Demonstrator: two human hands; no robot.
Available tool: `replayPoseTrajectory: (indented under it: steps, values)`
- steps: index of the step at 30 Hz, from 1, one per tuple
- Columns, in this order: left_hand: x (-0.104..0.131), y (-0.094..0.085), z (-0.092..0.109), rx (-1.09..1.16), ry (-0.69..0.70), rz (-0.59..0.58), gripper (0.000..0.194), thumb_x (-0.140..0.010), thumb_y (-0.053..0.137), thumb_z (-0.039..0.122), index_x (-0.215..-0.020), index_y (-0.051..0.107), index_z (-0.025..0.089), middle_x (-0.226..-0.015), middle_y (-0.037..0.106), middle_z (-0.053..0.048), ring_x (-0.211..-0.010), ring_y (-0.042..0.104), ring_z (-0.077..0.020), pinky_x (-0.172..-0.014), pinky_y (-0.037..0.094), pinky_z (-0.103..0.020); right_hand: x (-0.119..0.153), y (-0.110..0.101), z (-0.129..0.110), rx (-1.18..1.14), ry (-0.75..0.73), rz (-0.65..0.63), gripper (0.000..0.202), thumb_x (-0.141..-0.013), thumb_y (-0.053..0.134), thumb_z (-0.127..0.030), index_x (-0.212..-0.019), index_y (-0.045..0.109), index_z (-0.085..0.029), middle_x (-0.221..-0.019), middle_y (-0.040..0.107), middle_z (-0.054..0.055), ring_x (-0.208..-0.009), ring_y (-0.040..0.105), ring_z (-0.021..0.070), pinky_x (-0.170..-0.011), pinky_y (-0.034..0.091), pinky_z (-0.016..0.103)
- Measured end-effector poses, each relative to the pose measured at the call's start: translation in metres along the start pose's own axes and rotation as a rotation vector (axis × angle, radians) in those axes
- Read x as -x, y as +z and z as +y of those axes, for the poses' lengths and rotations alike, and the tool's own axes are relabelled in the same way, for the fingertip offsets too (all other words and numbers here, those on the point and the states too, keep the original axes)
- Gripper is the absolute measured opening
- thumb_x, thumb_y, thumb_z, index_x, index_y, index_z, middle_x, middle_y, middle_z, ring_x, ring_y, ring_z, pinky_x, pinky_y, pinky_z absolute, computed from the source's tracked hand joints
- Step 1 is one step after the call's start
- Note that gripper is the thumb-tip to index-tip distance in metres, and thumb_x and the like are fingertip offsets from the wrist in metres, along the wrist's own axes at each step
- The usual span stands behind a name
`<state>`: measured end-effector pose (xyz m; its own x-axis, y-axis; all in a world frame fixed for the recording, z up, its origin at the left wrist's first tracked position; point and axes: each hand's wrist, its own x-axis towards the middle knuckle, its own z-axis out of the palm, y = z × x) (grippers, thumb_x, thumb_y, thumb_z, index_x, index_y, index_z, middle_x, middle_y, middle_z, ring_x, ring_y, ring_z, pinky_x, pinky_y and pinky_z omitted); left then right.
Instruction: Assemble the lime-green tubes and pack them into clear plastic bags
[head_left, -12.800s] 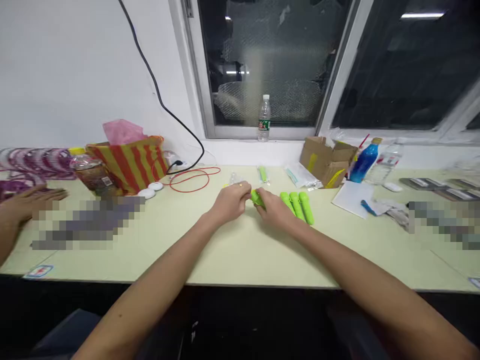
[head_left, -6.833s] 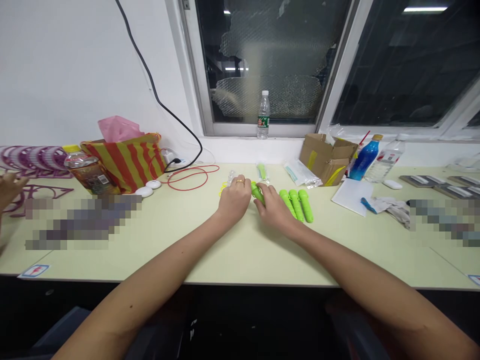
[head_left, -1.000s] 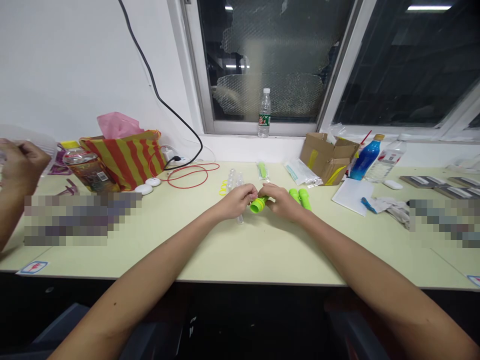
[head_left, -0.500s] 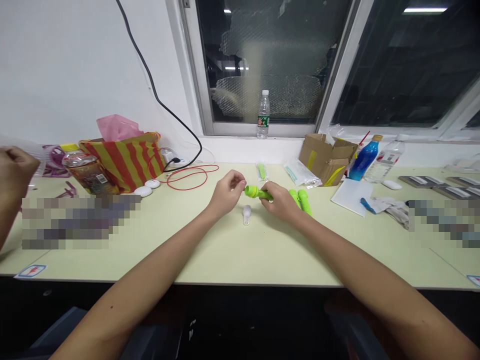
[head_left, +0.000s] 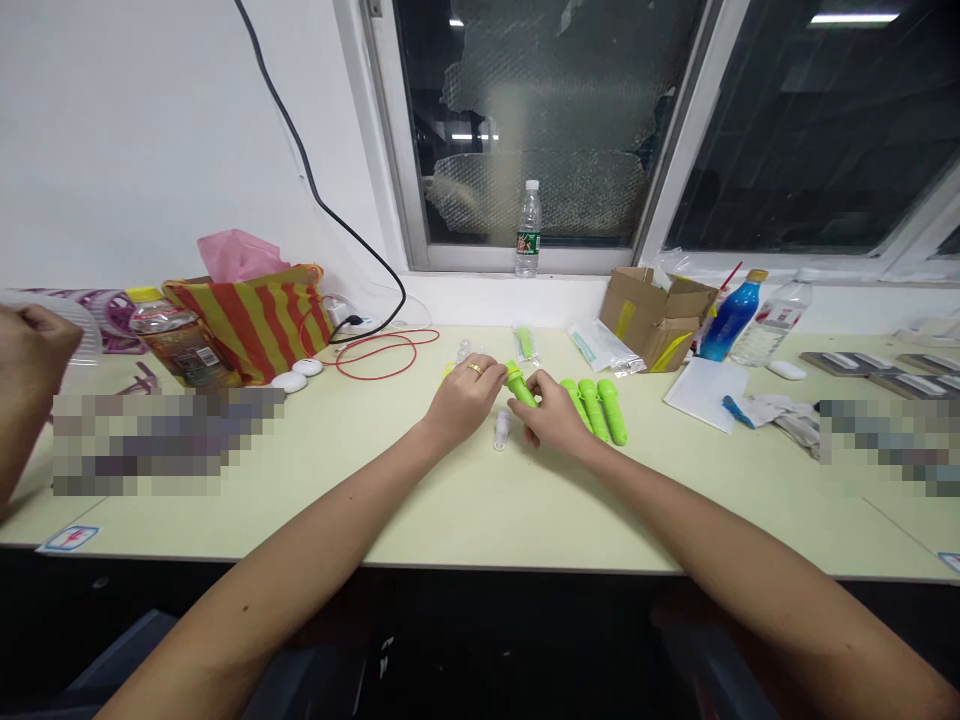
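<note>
My right hand is closed around a green tube, which is tilted with its wider end up and to the left. The fingertips of my left hand are pinched together at that wider end; what they hold there is too small to make out. A small clear plastic piece lies on the table just below, between my hands. Three similar green tubes lie side by side right of my right hand. Behind my left hand a clear piece and a bit of yellow show, partly hidden.
A bagged green item and a clear packet lie at the back, near a cardboard box. Bottles, a white sheet and a glove are at right. Another person's hand is at far left, near a striped bag.
My left hand has moved right and turned, its fingertips now at the tube's wider end. The held tube has tilted more upright. More of the tubes at right is uncovered.
</note>
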<state>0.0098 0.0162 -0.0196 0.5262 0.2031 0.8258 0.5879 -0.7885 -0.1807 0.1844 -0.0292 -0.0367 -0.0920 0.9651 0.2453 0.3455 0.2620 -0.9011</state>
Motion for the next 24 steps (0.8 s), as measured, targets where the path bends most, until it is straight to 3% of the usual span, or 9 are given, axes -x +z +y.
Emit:
replayPoseTrajectory:
  steps: [4, 8, 13, 18, 24]
  values:
    - [0.002, 0.0, -0.001, -0.133, 0.078, -0.019, 0.016, -0.093, 0.042, 0.01, -0.097, 0.056, 0.017, -0.088, 0.061, -0.009, -0.082, 0.058, -0.0196, -0.073, 0.049, -0.034, -0.001, 0.003, 0.0, -0.089, 0.038, 0.014, 0.03, -0.079, 0.063, -0.039, -0.086, 0.037, -0.026, -0.058, 0.053, -0.007, -0.036, 0.053, 0.016, -0.032, 0.037, 0.027]
    - [0.002, 0.002, 0.003, -0.159, 0.051, 0.012, 0.012, -0.092, 0.043, 0.011, -0.098, 0.052, 0.017, -0.083, 0.058, -0.007, -0.078, 0.057, -0.0198, -0.071, 0.048, -0.034, -0.002, 0.005, -0.001, -0.146, 0.088, 0.005, 0.033, -0.078, 0.063, -0.042, -0.086, 0.035, -0.026, -0.052, 0.05, -0.008, -0.035, 0.052, 0.0171, -0.032, 0.036, 0.027]
    - [0.0, 0.007, 0.008, -0.043, -0.047, 0.099, 0.01, -0.092, 0.045, 0.012, -0.1, 0.045, 0.019, -0.082, 0.054, -0.004, -0.076, 0.054, -0.0183, -0.069, 0.048, -0.032, 0.002, 0.005, -0.003, -0.138, 0.034, -0.001, 0.032, -0.081, 0.06, -0.042, -0.086, 0.032, -0.027, -0.054, 0.05, -0.009, -0.036, 0.053, 0.0166, -0.031, 0.036, 0.027]
    - [-0.004, 0.004, 0.01, 0.108, -0.029, 0.091, 0.019, -0.088, 0.042, 0.004, -0.098, 0.039, 0.02, -0.086, 0.048, -0.004, -0.082, 0.05, -0.0175, -0.074, 0.049, -0.032, 0.004, 0.002, -0.004, -0.022, -0.059, -0.006, 0.029, -0.082, 0.057, -0.04, -0.085, 0.032, -0.027, -0.058, 0.05, -0.009, -0.036, 0.051, 0.0138, -0.031, 0.037, 0.024]
    - [-0.007, -0.003, 0.015, 0.145, -0.088, 0.078, 0.022, -0.086, 0.044, 0.005, -0.097, 0.036, 0.021, -0.087, 0.044, -0.003, -0.077, 0.046, -0.0159, -0.068, 0.046, -0.03, 0.004, 0.001, -0.004, 0.011, -0.073, -0.027, 0.027, -0.085, 0.054, -0.04, -0.084, 0.03, -0.027, -0.056, 0.048, -0.01, -0.036, 0.051, 0.0144, -0.031, 0.036, 0.024]
